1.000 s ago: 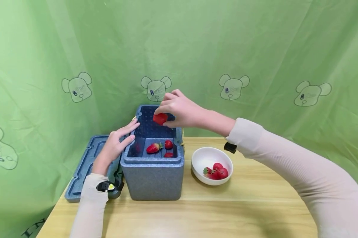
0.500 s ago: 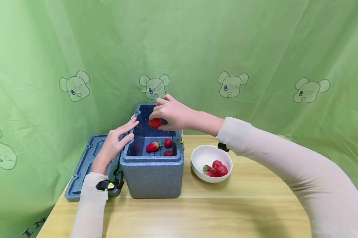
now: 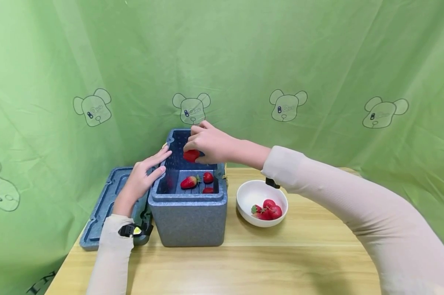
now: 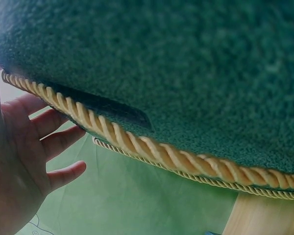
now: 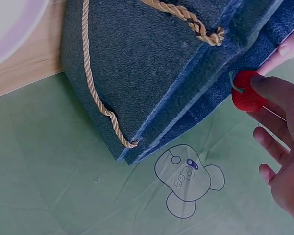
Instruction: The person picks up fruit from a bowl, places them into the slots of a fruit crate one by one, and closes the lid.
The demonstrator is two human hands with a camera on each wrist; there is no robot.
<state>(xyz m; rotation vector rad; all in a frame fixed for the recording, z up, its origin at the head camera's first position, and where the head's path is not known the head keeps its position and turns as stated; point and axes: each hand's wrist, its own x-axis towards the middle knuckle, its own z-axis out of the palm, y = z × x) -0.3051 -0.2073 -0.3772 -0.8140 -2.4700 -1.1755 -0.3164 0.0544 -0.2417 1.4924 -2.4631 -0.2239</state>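
Note:
My right hand (image 3: pixel 214 143) pinches a red strawberry (image 3: pixel 191 155) over the open mouth of a grey-blue foam box (image 3: pixel 188 221). In the right wrist view the strawberry (image 5: pixel 247 91) shows a green stem between thumb and fingers. Inside the box lie a strawberry (image 3: pixel 188 182) with a green top and two more red fruits (image 3: pixel 208 177), one partly hidden by the front wall. My left hand (image 3: pixel 140 180) rests on the box's left rim with fingers extended. In the left wrist view, that hand (image 4: pixel 24 147) has spread fingers beside the box's side and its twisted rope (image 4: pixel 152 147).
Right of the box stands a white bowl (image 3: pixel 249 198) with several strawberries (image 3: pixel 267 211). The box's lid (image 3: pixel 107 205) lies on the wooden table (image 3: pixel 266 266) to the left, partly under my left forearm. A green curtain (image 3: pixel 236 53) hangs behind.
My right hand has moved slightly left and lower over the box with the strawberry still pinched. The left hand stays on the rim. The head view has shifted a little.

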